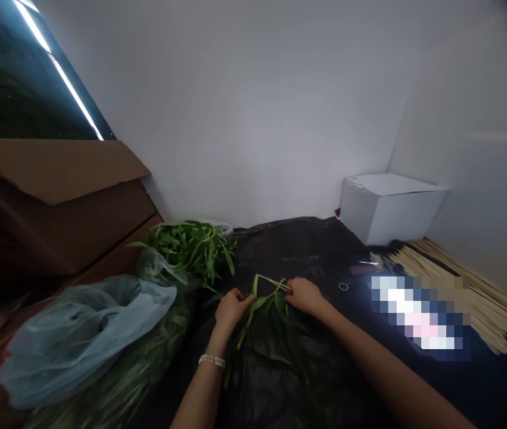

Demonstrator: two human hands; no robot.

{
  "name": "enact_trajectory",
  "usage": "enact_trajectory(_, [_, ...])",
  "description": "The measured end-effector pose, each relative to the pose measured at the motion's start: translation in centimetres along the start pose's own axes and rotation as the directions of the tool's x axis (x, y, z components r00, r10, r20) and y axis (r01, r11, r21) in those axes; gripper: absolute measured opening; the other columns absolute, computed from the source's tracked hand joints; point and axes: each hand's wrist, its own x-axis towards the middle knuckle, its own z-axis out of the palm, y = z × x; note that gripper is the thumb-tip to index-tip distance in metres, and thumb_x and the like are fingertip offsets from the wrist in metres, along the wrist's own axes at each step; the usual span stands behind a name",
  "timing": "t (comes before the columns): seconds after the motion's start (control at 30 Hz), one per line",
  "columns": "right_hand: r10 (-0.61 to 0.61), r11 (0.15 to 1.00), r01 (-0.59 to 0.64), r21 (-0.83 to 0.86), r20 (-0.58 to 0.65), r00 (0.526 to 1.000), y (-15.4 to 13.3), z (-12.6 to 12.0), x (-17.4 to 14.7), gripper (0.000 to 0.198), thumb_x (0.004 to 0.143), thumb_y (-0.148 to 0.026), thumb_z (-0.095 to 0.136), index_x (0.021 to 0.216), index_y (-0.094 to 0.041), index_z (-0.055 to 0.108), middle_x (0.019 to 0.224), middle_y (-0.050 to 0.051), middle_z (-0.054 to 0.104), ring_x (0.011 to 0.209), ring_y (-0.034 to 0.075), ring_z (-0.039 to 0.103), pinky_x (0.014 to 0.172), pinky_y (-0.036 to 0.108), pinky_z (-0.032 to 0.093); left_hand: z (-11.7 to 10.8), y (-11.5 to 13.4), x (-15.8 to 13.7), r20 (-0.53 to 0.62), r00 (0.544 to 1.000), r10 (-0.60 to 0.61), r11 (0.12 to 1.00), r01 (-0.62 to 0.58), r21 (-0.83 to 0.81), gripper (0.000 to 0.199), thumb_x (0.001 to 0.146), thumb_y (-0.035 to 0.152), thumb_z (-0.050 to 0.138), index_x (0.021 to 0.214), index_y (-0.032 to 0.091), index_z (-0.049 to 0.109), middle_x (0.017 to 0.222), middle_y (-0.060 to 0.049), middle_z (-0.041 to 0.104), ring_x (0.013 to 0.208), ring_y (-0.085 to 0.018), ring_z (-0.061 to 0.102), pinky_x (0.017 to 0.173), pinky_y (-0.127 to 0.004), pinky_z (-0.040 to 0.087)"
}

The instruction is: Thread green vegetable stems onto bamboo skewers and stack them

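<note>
My left hand [233,311] pinches a small bunch of leafy green stems [255,287], whose leaves hang down toward me over the black plastic sheet. A thin pale band [272,280], which looks like a rubber band, runs taut from the top of the stems to my right hand [304,296]. The fingers of that hand are closed on the band, close beside another green stem and its leaves [279,305]. My right fingertips are partly hidden. A beaded bracelet [212,360] circles my left wrist.
On the left, plastic bags [96,333] hold more greens [195,244], near an open cardboard box [56,208]. Thin wooden sticks [494,310], a blurred-out bright patch [414,313] and a small ring [344,286] lie right. A white box [387,208] stands behind.
</note>
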Motion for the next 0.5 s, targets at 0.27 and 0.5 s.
enact_trajectory(0.27, [0.097, 0.994, -0.098, -0.053, -0.026, 0.995, 1.5, 0.3, -0.3, 0.021, 0.081, -0.021, 0.057, 0.102, -0.018, 0.062, 0.108, 0.011, 0.065, 0.1, 0.023, 0.062, 0.073, 0.028, 0.041, 0.5, 0.8, -0.1, 0.045, 0.998, 0.041, 0.999, -0.041, -0.006, 0.041, 0.066, 0.063, 0.064, 0.071, 0.022, 0.061, 0.08, -0.007, 0.07, 0.08, -0.027, 0.064, 0.062, -0.03, 0.038])
enact_trajectory(0.5, [0.106, 0.993, -0.108, -0.048, -0.034, 0.994, 1.6, -0.1, 0.0, 0.015, 0.088, -0.019, 0.05, 0.093, -0.015, 0.064, 0.106, 0.014, 0.067, 0.098, 0.023, 0.064, 0.072, 0.027, 0.041, -1.2, 1.8, -0.9, 0.063, 0.988, 0.141, 0.983, -0.132, -0.126, 0.022, 0.075, 0.038, 0.059, 0.063, 0.02, 0.053, 0.065, -0.001, 0.06, 0.068, -0.019, 0.059, 0.06, -0.026, 0.038])
